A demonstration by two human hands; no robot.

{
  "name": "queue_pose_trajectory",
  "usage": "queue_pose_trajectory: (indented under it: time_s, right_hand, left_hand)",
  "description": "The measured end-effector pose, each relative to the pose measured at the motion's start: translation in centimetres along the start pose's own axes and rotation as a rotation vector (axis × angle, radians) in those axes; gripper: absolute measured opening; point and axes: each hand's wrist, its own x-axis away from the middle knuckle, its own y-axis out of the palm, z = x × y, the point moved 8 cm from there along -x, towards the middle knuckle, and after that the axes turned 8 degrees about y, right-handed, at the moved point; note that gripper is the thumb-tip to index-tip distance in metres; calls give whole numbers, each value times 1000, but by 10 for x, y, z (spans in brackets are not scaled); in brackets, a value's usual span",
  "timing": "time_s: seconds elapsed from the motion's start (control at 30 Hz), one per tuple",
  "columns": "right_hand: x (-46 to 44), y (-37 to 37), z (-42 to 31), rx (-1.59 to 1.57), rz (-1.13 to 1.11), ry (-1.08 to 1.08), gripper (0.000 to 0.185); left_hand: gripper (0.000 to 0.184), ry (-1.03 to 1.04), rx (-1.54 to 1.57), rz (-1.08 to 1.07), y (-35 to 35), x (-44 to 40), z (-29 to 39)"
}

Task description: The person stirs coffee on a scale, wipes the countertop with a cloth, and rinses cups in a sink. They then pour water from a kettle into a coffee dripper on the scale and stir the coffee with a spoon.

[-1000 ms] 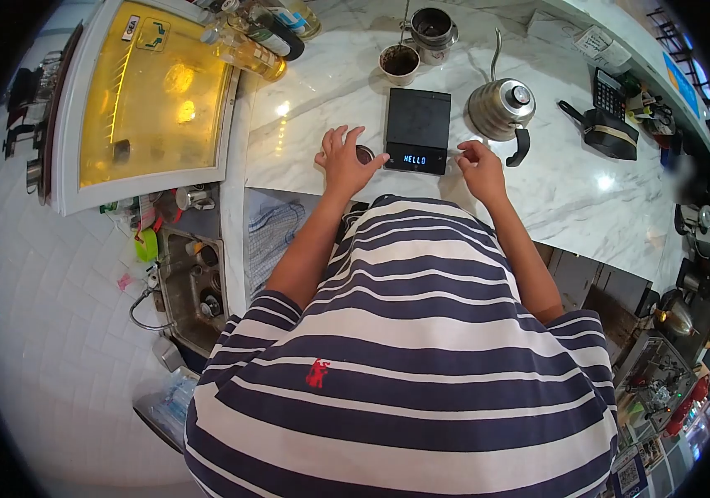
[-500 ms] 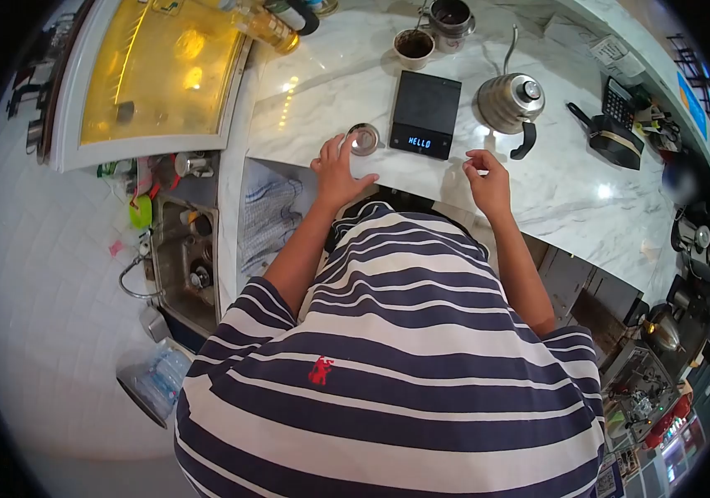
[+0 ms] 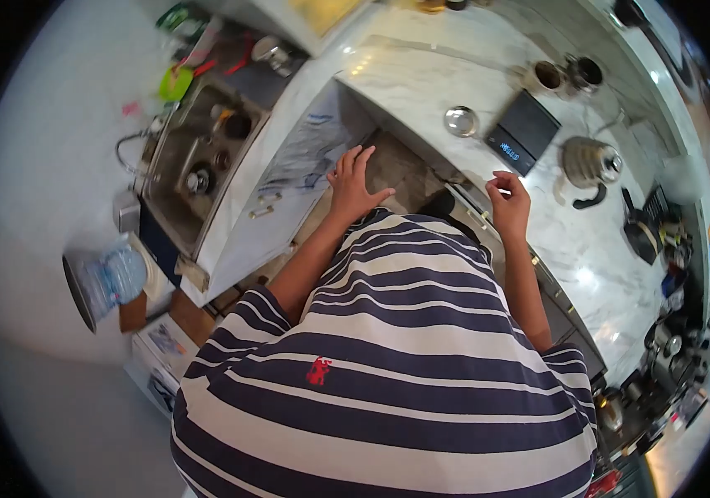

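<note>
Fingers of the left hand [image 3: 353, 187] are spread wide and extended, the thumb held well out to the side, with nothing in their hold; this hand hangs apart from any surface, over the opening between the sink [image 3: 146, 187] side and the marble counter [image 3: 575, 261]. The right hand [image 3: 510, 203] is raised by the counter's front edge, its fingers curled and the thumb drawn close to the forefinger; whether anything small sits between those tips I cannot tell. Just beyond it on the counter lies the black scale [image 3: 524, 133], display lit, turned at a slant. The round metal dish [image 3: 461, 121] sits near the scale, on the sink side, close to the edge. The kettle [image 3: 591, 162] stands on the scale's other side, its handle toward the person. Bare marble runs from the right hand along the counter, below the kettle and the black pan [image 3: 642, 236]
</note>
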Motion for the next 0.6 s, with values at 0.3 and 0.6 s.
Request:
queue_pose_trajectory:
  time_s: [0.3, 0.6]
  right_hand:
    - [47, 147, -53, -18, -215, -59, 25]
    - [106, 251, -93, -24, -464, -142, 24]
  left_hand:
    - [99, -225, 88, 114, -67, 141, -99]
    - [95, -442, 83, 189, -74, 253, -128]
